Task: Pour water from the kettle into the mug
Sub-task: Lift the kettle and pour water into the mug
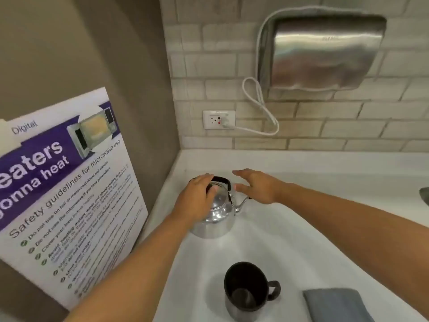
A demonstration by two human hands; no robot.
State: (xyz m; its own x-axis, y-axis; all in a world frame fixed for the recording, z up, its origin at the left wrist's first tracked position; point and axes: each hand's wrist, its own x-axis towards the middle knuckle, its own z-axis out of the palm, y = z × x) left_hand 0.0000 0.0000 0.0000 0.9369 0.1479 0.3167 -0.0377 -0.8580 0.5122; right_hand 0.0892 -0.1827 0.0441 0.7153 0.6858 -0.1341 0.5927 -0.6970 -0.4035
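Note:
A shiny metal kettle (216, 217) with a black arched handle stands upright on the white counter, its thin spout pointing right. My left hand (197, 196) lies over the kettle's top, fingers curled around the handle and lid area. My right hand (257, 185) hovers just right of the kettle above the spout, fingers spread, holding nothing. A dark mug (248, 291) with its handle to the right stands upright nearer to me; its inside looks dark and I cannot tell what it holds.
The white counter (301, 228) meets a brick-tiled wall with a socket (219, 119) and a steel hand dryer (325, 54). A microwave safety poster (67, 194) leans at the left. A folded grey cloth (336, 305) lies right of the mug.

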